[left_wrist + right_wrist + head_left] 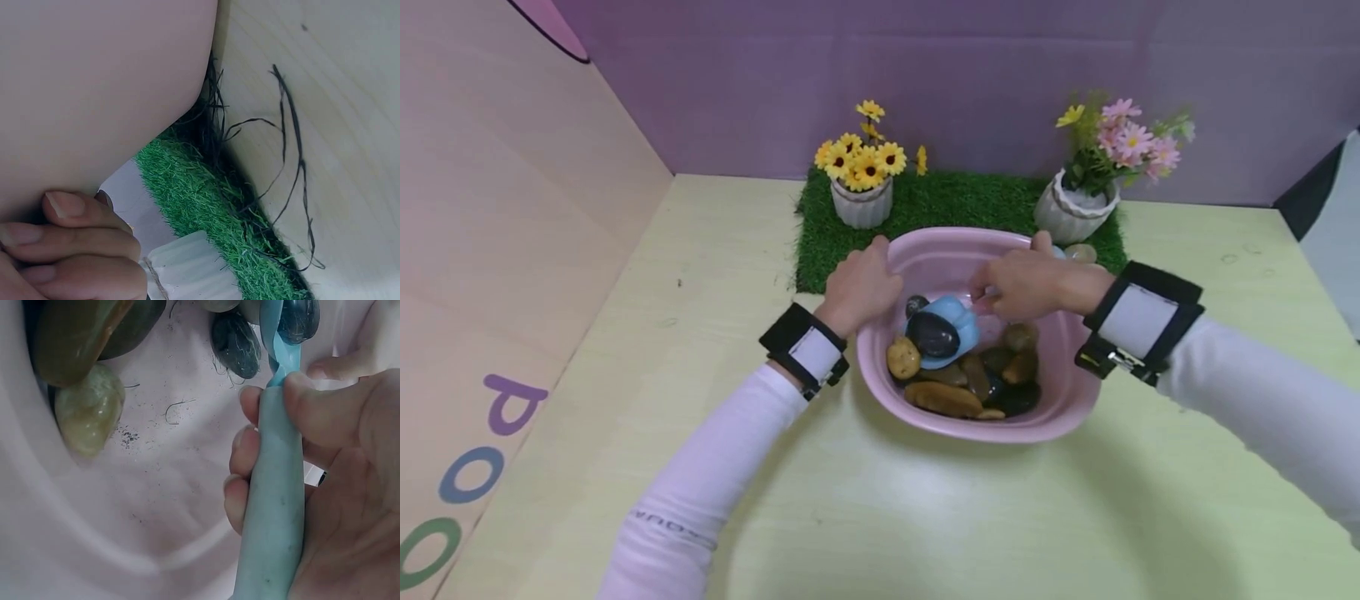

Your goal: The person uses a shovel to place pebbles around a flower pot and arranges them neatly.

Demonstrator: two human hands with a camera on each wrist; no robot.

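My left hand (863,287) grips the left rim of a pink plastic basin (1060,417); its curled fingers (87,244) show in the left wrist view. My right hand (1018,283) reaches over the basin and holds a toy shovel (957,313) by its thick pale blue-green handle (272,494). On the blue blade lies a dark, smooth stone (934,335). Several brown, black and tan stones (943,400) cover the near side of the basin floor. A speckled tan stone (903,357) sits at the left, touching the blade's edge.
Behind the basin, a green turf mat (962,200) bears a pot of yellow flowers (863,204) and a pot of pink flowers (1071,208). A pale stone (1081,252) lies beyond the basin's right rim. A purple wall (970,92) closes the back of the table (760,517).
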